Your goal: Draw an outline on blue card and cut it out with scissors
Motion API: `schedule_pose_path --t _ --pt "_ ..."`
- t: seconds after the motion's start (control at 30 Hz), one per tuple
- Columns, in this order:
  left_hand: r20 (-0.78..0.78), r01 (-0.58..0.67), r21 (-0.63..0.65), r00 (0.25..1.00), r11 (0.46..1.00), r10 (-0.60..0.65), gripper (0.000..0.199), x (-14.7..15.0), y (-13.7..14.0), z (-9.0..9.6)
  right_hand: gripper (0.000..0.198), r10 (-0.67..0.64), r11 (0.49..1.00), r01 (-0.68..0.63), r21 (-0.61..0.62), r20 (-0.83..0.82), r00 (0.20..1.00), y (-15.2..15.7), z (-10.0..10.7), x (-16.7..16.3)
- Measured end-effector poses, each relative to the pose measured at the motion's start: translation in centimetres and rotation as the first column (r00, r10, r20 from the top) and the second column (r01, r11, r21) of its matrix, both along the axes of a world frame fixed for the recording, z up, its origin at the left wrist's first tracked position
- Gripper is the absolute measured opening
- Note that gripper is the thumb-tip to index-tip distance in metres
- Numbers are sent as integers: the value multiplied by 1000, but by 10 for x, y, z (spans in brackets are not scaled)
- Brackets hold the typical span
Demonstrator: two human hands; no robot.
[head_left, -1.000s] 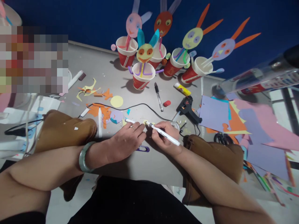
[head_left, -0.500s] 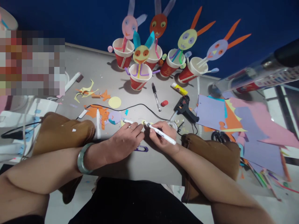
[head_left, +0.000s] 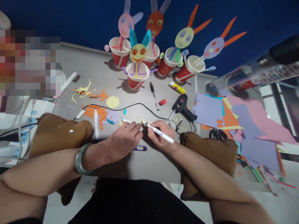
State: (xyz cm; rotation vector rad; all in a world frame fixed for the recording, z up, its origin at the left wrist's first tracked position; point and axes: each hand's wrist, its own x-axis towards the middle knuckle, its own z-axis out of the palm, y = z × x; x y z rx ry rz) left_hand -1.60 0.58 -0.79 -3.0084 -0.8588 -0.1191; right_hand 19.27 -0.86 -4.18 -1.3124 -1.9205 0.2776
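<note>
My right hand [head_left: 163, 133] is closed around a white acrylic marker [head_left: 161, 133] in a writing grip. The marker's tip meets a small pale yellow piece of paper [head_left: 142, 120]. My left hand [head_left: 126, 136] curls beside it, its fingertips at the edge of that piece, which they seem to pinch; part of the paper is hidden. Just beyond the left fingers lies another white pen [head_left: 128, 121]. A purple box cutter [head_left: 140, 148] rests on the table, partly under my left hand.
Several paper cups [head_left: 137, 81] with paper rabbit heads stand along the back. A black glue gun [head_left: 183, 107], a glue stick [head_left: 177, 87] and a black pen [head_left: 154, 95] lie before them. Coloured paper [head_left: 207, 109] is piled right; orange scraps [head_left: 95, 113] lie left.
The whole view has shifted slightly. My hands keep nearly the same pose, with the marker's tip still at the yellow paper piece.
</note>
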Motion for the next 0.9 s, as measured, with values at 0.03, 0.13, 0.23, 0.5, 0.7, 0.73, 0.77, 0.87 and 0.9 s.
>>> schedule_pose_path --t 0.03,0.13,0.23,0.5,0.7,0.73,0.77,0.87,0.9 --pt "0 2 -1 1000 1000 -2 16 0 0 0 7 -3 1000 3 -7 4 1000 0 0 0" --pt "7 5 11 1000 1000 -5 15 1 0 1 5 9 1000 -10 -14 -4 1000 0 1 1" --pt "26 -3 35 1000 999 2 15 1 0 0 4 49 999 -49 7 -20 999 1 3 1" --pt "29 -8 31 1000 999 7 15 1 -1 -5 7 70 998 -70 0 -14 997 1 5 2" --pt "21 -4 6 1000 1000 4 15 1 0 -4 7 51 999 -51 0 -3 999 0 1 3" --pt "11 -1 -1 1000 1000 1 15 0 0 -4 7 52 999 -52 3 1 999 0 1 4" --pt "3 1 -7 1000 1000 -1 15 0 0 -4 7 54 999 -54 6 4 999 0 0 4" --pt "-2 2 -14 1000 1000 -2 17 0 0 -4 6 67 997 -67 31 20 998 0 -2 3" --pt "0 3 -14 1000 1000 -3 18 0 0 -4 6 72 996 -73 41 26 997 0 -2 3"
